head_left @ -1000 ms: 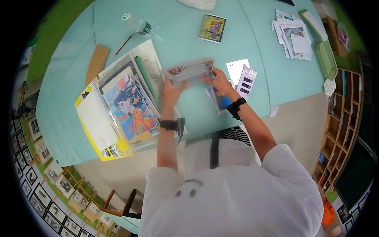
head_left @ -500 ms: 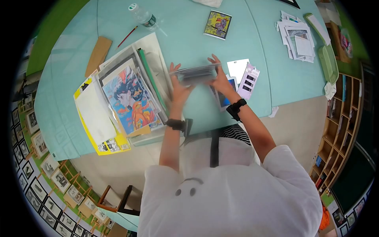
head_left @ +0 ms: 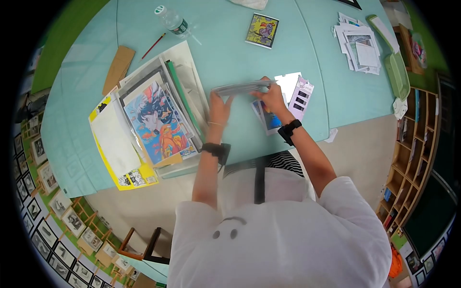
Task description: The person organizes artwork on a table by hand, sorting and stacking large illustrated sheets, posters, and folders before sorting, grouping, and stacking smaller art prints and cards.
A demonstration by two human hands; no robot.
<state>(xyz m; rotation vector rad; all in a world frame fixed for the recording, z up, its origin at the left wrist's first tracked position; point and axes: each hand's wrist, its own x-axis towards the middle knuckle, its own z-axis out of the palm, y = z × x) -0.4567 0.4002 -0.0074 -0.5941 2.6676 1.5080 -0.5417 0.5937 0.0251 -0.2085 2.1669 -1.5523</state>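
Note:
A stack of thin, clear-edged sheets [head_left: 242, 88] is held level above the table, seen almost edge-on and slightly blurred. My left hand [head_left: 219, 109] is closed on its left end, and my right hand [head_left: 272, 99] grips its right end. Below my right hand lie dark blue picture cards [head_left: 272, 121], partly covered by the hand. Beside them are a white card [head_left: 288, 82] and a lilac strip with dark windows [head_left: 301, 98]. Left of my left hand, a colourful illustrated print [head_left: 156, 120] tops a pile of papers and folders.
A water bottle [head_left: 171, 21], a red pencil [head_left: 153, 46] and a brown cardboard piece [head_left: 118, 70] lie at the far left. A yellow picture card [head_left: 262, 30] sits farther back. Loose prints [head_left: 358, 47] and a green open case [head_left: 397, 77] are at the right.
The stack has tipped from showing some of its face to nearly edge-on. My fingers, spread before, have closed in on its two ends.

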